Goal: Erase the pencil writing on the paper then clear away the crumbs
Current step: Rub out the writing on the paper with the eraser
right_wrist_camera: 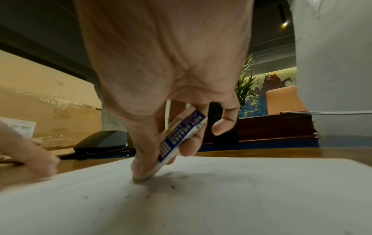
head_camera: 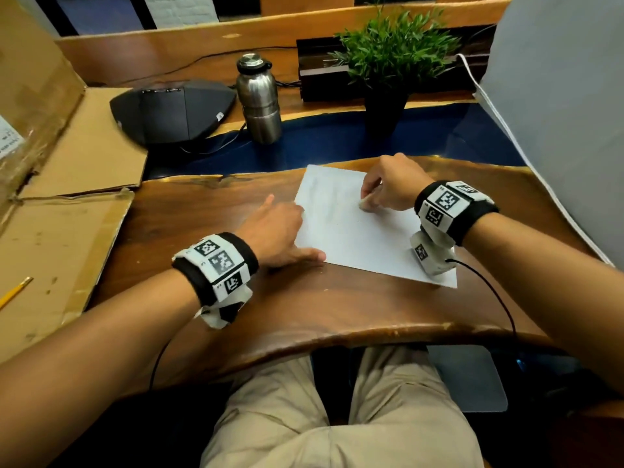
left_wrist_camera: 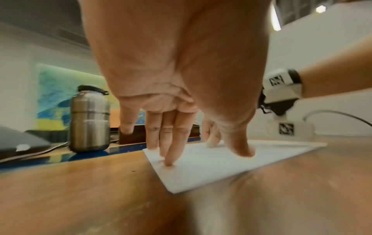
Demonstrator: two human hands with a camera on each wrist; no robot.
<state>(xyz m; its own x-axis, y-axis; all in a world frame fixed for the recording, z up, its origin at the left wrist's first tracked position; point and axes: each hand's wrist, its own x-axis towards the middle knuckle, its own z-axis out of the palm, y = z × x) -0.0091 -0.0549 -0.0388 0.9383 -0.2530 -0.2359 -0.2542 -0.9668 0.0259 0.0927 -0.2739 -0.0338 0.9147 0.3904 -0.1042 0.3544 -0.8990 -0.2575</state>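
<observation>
While two hands work, one eraser [right_wrist_camera: 182,136], one paper [head_camera: 358,238]

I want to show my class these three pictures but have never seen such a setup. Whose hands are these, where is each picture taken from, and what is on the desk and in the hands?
These are a person's bare hands; the patterned bands carry wrist cameras. The wide picture comes from a head camera looking down; the other two look along each hand. On the wooden desk lies a sheet of paper. The left hand presses straight fingers on its edge to steady it. The right hand pinches an eraser, its tip on the paper, dark crumbs nearby. Behind stand a steel bottle and a potted plant.
</observation>
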